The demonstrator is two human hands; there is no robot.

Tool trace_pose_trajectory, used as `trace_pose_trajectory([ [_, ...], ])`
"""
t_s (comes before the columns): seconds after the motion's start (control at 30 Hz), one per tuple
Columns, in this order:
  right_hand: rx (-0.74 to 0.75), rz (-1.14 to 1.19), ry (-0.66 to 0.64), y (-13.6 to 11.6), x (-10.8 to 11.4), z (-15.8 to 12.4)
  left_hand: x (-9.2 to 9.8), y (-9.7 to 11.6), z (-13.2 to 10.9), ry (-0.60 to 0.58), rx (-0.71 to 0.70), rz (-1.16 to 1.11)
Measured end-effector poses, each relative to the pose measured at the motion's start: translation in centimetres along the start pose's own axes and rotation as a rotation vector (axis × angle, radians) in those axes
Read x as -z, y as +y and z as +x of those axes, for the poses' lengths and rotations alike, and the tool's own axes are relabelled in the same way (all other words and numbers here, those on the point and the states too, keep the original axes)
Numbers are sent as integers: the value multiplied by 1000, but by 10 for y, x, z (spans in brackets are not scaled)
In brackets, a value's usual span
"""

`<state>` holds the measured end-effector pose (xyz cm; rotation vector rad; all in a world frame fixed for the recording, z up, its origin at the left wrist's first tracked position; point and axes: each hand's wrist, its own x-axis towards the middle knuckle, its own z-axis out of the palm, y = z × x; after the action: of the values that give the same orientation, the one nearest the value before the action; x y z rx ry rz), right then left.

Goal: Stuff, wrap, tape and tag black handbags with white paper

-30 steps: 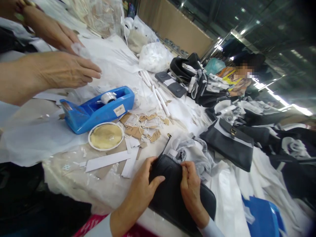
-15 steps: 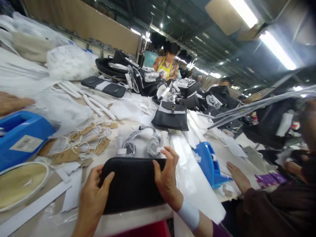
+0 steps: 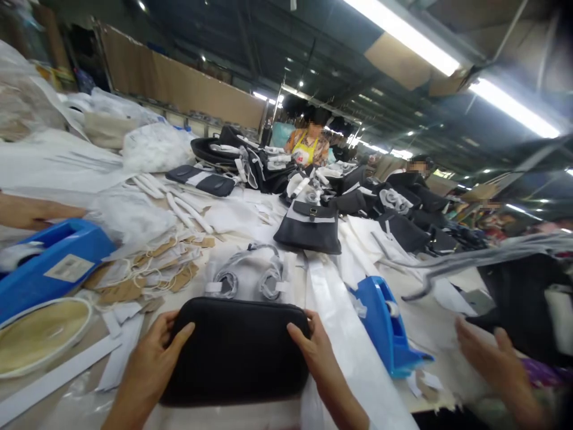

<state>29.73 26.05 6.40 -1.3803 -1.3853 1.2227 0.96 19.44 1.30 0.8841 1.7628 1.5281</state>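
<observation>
A black bag (image 3: 237,352) with rounded corners is held up by its two ends in front of me, its plain side facing me. My left hand (image 3: 154,352) grips the left end, thumb on the near face and fingers behind. On the right end, my right hand (image 3: 316,343) holds it the same way. Just beyond the bag's top edge lie wrapped handles (image 3: 250,278) in clear and white film, looped upward; whether they join this bag is hidden.
Blue tape dispensers stand at left (image 3: 58,263) and right (image 3: 387,325). Brown tags with strings (image 3: 138,272), a round yellowish dish (image 3: 42,337) and a black-and-white bag (image 3: 308,227) lie on the table. Co-workers' hands show at left (image 3: 36,209) and right (image 3: 496,364).
My right hand has moved from the bag's top edge to its right end. The co-worker's hand on the right has lifted off the table, and the view has shifted slightly.
</observation>
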Motion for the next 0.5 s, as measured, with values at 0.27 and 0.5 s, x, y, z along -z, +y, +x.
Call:
trace_pose_trajectory([
  [0.27, -124, 175, 30, -11, 1, -12, 7, 18, -7, -40, 23, 18],
  [0.5, -37, 433, 118, 6, -2, -38, 6, 18, -9, 6, 68, -60],
])
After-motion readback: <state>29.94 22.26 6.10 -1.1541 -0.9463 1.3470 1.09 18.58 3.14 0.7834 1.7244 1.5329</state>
